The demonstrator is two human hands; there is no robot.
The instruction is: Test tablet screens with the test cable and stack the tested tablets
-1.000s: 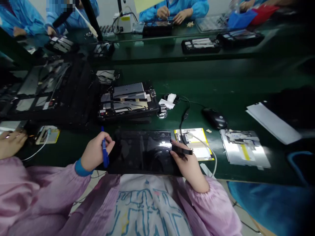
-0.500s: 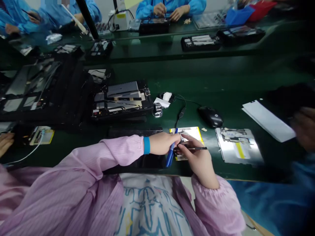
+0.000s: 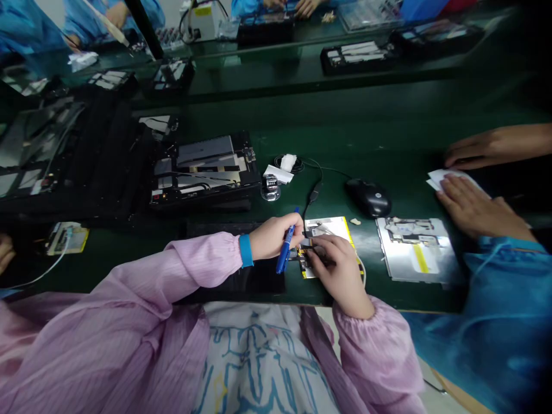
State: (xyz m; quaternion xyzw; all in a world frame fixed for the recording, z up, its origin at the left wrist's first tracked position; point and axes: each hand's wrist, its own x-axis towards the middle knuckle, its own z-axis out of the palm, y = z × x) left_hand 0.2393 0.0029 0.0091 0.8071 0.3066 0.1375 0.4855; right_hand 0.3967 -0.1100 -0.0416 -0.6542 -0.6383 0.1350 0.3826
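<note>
My left hand (image 3: 279, 233) is closed round a blue marker pen (image 3: 284, 248), which slants down toward me. Beside it, my right hand (image 3: 338, 261) has its fingers curled together over a flat white battery (image 3: 340, 224) with yellow edges and a small circuit board. What those fingertips pinch, if anything, is hidden. A thin black cable (image 3: 314, 194) drops to the battery between my hands. From under my right hand a white wire (image 3: 363, 273) loops out. A dark glossy panel (image 3: 259, 283) lies flat beneath my left forearm.
A black mouse (image 3: 368, 197) and a silver metal plate (image 3: 416, 253) lie to the right. A co-worker's hands (image 3: 478, 204) press on folded white paper (image 3: 437, 177). Opened device housings (image 3: 207, 167) are stacked on the left, near a small metal stand (image 3: 271, 187).
The dark thin tool in my right hand no longer shows, and that hand has lowered onto the battery. The pen has moved slightly left. A co-worker's hands have come onto the white paper.
</note>
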